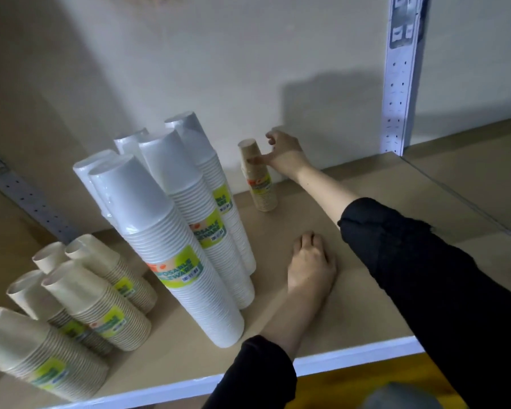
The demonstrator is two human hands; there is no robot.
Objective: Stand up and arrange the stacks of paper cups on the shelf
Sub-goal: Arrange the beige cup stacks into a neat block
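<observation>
Shelf (366, 202): small brown cup stack (258, 178) upright near back wall, right hand (285, 156) grip loosely open, thumb touching it. Left hand (311, 264) flat, empty. White stacks (183, 231) left.

White cup stacks (186, 231), green-yellow labels (179, 268). Kraft-brown cup stacks (98, 302), one small (258, 178). Tan shelf board (366, 261), white edge. Black sleeves (425, 276).

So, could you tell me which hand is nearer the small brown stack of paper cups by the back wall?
Right hand: its fingers touch the small brown stack. Left hand rests flat on the shelf, nearer the front.
</observation>
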